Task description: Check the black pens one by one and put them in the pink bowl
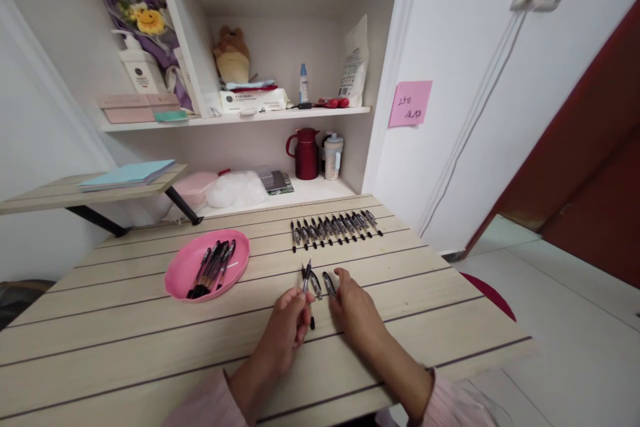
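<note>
My left hand (pixel 287 330) is closed on a black pen (pixel 307 283) held upright near the middle of the wooden table (pixel 125 340). My right hand (pixel 353 307) pinches a pen cap (pixel 329 283) lying just beside it, next to a second loose cap (pixel 316 285). Farther back, a row of several black pens (pixel 333 228) lies side by side. A pink dish (pixel 187 277) to the left holds several more pens (pixel 213 267).
Behind the table a shelf unit holds a red jug (pixel 305 153), a white jar (pixel 333 157), a plastic bag (pixel 236 188) and books. A small side table (pixel 75 190) with a blue book stands at left. A pink note (pixel 410 103) is stuck on the wall.
</note>
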